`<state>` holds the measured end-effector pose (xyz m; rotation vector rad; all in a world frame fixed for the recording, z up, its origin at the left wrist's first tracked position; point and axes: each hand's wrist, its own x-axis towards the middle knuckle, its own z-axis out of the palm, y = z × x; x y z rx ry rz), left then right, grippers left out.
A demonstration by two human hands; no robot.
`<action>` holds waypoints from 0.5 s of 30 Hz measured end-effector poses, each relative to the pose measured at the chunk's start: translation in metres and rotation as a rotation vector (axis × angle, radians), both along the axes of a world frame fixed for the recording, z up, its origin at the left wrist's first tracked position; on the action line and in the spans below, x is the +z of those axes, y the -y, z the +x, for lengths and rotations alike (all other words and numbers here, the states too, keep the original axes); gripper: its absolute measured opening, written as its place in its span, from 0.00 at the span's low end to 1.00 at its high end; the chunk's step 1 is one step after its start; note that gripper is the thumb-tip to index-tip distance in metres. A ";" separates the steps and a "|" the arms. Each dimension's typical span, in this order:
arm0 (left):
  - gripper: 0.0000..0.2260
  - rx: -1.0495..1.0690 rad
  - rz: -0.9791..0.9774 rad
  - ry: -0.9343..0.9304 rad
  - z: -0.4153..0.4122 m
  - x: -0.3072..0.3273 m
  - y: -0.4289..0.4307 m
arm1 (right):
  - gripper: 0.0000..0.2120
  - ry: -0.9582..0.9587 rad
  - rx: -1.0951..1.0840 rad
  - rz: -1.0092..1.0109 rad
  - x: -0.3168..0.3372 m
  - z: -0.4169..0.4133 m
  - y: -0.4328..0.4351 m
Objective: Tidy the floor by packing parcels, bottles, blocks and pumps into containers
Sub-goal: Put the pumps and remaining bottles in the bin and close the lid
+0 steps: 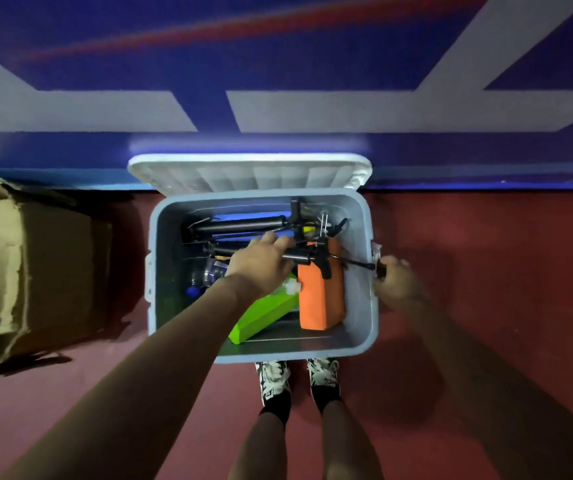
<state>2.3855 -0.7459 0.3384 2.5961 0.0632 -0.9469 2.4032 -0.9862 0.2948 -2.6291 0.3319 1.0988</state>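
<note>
A grey plastic bin (364, 327) stands open on the floor, its white lid (250, 174) leaning back against the wall. My left hand (260, 265) grips the barrel of a black pump (300, 257) lying across the top of the bin. My right hand (394, 278) holds the pump's handle end at the bin's right rim. Inside lie another black pump (236, 225), an orange block (319, 299), a green block (264, 315) and a clear bottle (208, 275) with a blue cap.
A large cardboard box (28, 271) lies on the red floor left of the bin. A blue wall with grey stripes runs behind. My two shoes (297, 379) stand right at the bin's near edge.
</note>
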 end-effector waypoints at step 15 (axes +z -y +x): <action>0.09 -0.065 -0.184 0.059 0.049 -0.159 0.069 | 0.15 0.336 -0.108 0.036 -0.117 -0.044 0.023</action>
